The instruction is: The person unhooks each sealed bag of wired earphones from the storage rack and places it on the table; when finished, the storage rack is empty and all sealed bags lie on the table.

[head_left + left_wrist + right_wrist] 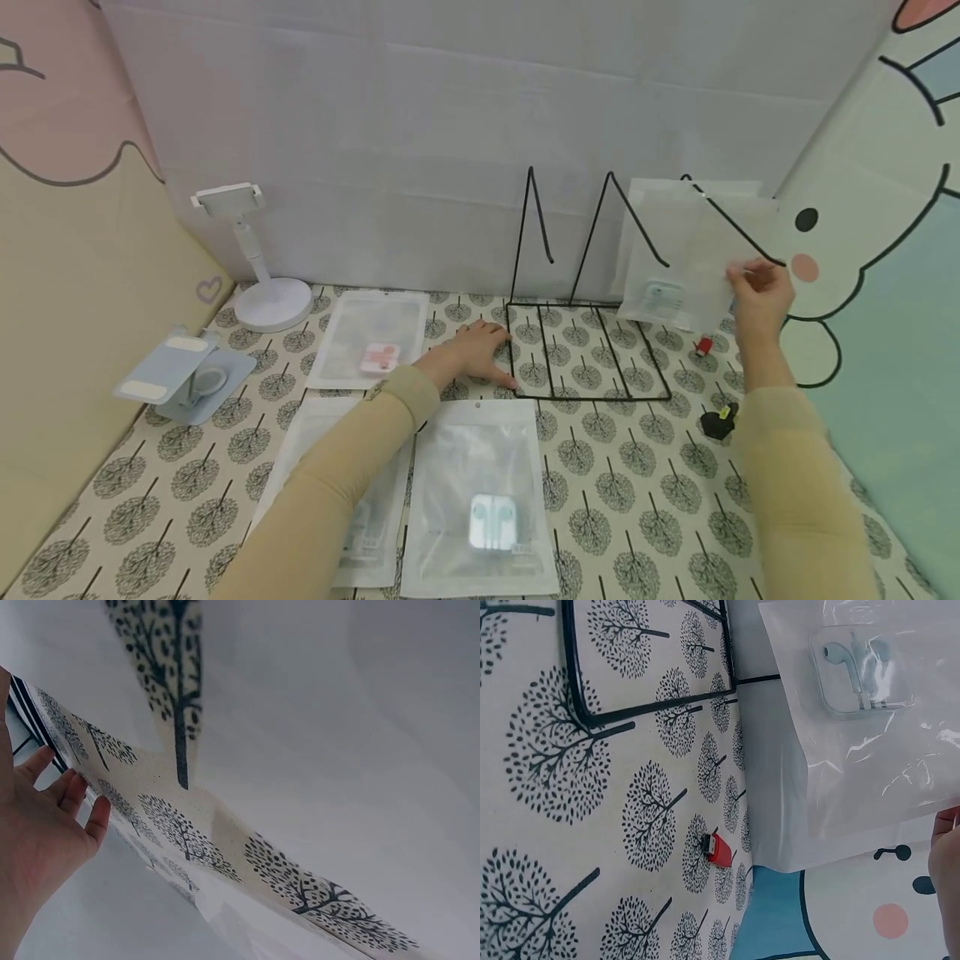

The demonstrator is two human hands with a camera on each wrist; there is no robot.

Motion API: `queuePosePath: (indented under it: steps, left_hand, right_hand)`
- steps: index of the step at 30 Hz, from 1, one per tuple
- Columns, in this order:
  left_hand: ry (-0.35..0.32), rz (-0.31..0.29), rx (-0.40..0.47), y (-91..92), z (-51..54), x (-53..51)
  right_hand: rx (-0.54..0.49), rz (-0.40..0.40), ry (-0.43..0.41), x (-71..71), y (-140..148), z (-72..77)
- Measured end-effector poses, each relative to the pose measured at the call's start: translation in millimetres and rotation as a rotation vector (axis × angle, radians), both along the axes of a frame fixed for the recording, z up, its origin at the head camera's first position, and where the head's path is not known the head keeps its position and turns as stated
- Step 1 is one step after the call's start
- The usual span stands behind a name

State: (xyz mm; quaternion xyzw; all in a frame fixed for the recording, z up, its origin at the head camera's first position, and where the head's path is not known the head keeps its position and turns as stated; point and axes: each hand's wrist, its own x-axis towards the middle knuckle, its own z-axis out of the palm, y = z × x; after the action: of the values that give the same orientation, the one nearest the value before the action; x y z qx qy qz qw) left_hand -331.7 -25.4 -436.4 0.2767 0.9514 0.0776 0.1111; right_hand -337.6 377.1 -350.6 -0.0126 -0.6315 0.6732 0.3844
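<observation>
While pinching the side edge of an upright pouch [697,250] between thumb and fingers of the right hand [763,296], also touching the left end of a black wire rack [592,399] with the left hand [476,350], fingers loosely spread and gripping nothing; holding the pouch up at the rack's far right, beside the right wire loop [731,219], with boxed earphones [859,671] showing through; behind, at least one more translucent layer, possibly a separate pouch; cannot tell whether seated in the rack or merely held there.

Judging by the layout, early rather than late in the work: occupied only toward the rack's right, with nothing standing at the left loop; lying flat on the tree-print cloth [637,521], a rear pouch [352,333] with a pink-and-white case [379,358], a left pouch [384,508] partly hidden under the left sleeve [322,492], and a right pouch [465,450] with more earphones; apparently none of these three racked yet; well apart from these, near the right forearm, a small black object [718,423], seemingly untouched.
</observation>
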Motion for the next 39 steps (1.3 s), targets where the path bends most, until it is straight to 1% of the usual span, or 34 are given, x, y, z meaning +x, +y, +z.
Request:
queuePosePath:
  steps: [2,4,8,11,15,19,21,23,28,30,34,39]
  left_hand:
    - [-0.005,0.005,0.003,-0.3,0.3,-0.7]
    - [-0.008,0.006,0.001,-0.5,0.2,-1.4]
    - [-0.006,0.006,-0.003,-0.9,-0.4,-2.3]
    - [-0.004,0.012,-0.010,-1.5,-0.3,-1.7]
    - [-0.006,0.013,-0.008,-2.3,0.4,0.5]
    - [-0.014,0.009,0.007,-3.1,0.1,3.4]
    - [-0.024,0.016,0.015,-3.7,-0.5,4.7]
    - [-0.030,0.025,0.018,-4.3,-1.3,5.6]
    - [-0.023,0.034,0.017,-5.1,-2.6,5.4]
    - [-0.017,0.031,0.011,-5.0,-3.0,4.5]
    - [-0.012,0.026,-0.005,-4.5,-3.5,2.7]
    - [-0.012,0.025,-0.017,-3.7,-2.7,1.7]
  right_hand:
    - [0.062,-0.007,-0.015,4.7,-0.1,3.9]
    - [0.130,-0.012,-0.051,10.4,-1.3,8.8]
    - [0.214,0.009,-0.126,20.0,-2.5,17.1]
    - [0.303,0.017,-0.170,24.9,-0.3,18.2]
    - [0.440,0.026,-0.185,32.2,4.1,16.7]
    - [0.504,0.078,-0.156,43.5,5.9,20.6]
    - [0.536,0.087,-0.157,48.6,7.2,22.9]
    - [0.598,0.060,-0.168,51.1,11.6,22.6]
    - [0.696,-0.011,-0.155,53.3,25.5,18.8]
    - [0.708,-0.013,-0.134,56.5,29.7,18.3]
    - [0.764,-0.023,-0.128,67.7,35.7,20.6]
    - [0.842,-0.048,-0.074,80.2,42.0,26.2]
